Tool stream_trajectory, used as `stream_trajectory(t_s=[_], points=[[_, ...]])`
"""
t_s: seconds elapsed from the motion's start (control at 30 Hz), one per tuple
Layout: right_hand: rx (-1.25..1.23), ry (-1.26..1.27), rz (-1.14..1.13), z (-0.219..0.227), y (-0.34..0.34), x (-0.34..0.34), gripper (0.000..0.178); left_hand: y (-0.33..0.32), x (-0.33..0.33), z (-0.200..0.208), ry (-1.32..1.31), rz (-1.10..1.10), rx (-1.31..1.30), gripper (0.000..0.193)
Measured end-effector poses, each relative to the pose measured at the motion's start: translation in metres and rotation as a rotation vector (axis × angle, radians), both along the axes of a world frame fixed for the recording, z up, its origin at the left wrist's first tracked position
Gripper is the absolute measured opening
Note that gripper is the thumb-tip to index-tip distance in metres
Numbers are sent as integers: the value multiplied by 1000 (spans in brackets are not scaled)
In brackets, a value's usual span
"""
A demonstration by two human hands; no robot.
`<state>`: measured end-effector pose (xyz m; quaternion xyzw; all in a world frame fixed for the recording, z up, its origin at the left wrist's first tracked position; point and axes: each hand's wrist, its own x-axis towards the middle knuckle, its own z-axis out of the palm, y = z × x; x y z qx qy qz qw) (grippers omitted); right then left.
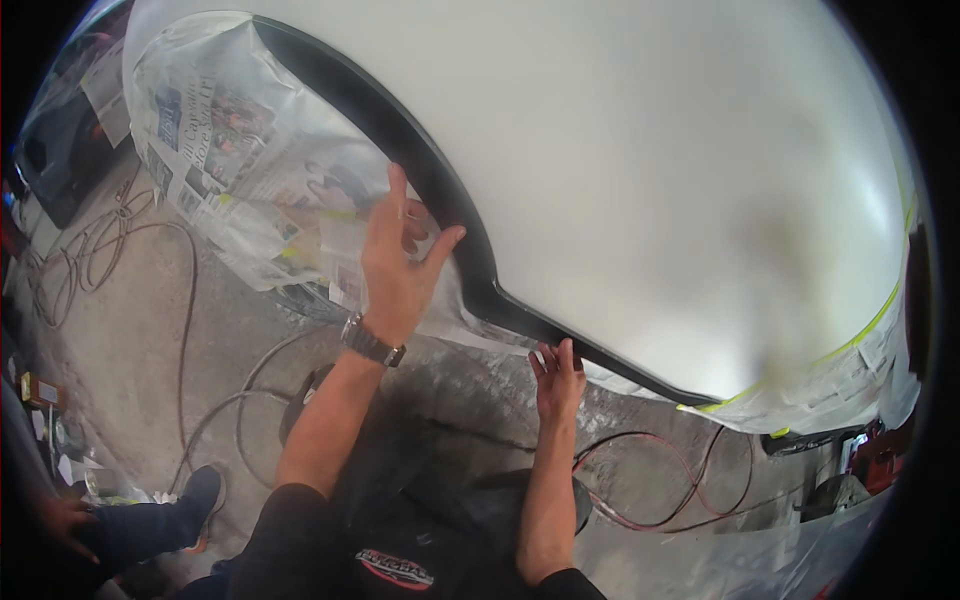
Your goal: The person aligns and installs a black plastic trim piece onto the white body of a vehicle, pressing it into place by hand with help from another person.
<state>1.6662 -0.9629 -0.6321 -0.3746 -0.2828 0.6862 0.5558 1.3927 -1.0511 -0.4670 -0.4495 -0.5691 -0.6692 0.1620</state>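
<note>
A curved black wheel-arch trim [372,98] runs along the edge of a pale, satin-looking vehicle panel [650,170]. My left hand [398,270] is at the trim's bend, its index finger and thumb stretched apart against the black strip and the other fingers partly curled. Lower and to the right, my right hand [558,385] has its fingertips raised to the trim's lower edge, the fingers slightly apart. Neither hand is wrapped round the strip. Masking plastic and newspaper [235,140] cover the wheel opening behind my left hand.
Hoses lie on the concrete floor, one looped at the left [190,330] and a reddish one [690,460] at the right. Another person's shoe [203,495] shows at lower left. Masking paper with yellow-green tape [835,385] hangs from the panel's right end.
</note>
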Motion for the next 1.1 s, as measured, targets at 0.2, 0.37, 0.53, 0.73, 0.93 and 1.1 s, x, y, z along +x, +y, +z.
stream_trajectory(t_s=[0.2, 0.37, 0.53, 0.73, 0.93, 1.1], points=[[-14, -6, -31, 7, -2, 0, 74, 7, 5, -5, -129, -119, 92, 95], [29, -53, -52, 12, -5, -2, 39, 7, 6, -4, -168, -176, 104, 95], [48, -67, -24, 11, -2, 1, 41, 3, 6, -2, -185, -178, 83, 94], [71, -135, 13, 13, -6, 1, 48, -1, 3, 0, -129, -110, 48, 91], [56, -191, -24, 9, -5, 5, 54, 2, 7, 1, -151, -129, 89, 92], [67, -152, -10, 12, -7, 0, 51, 1, 9, 1, -192, -151, 40, 94]])
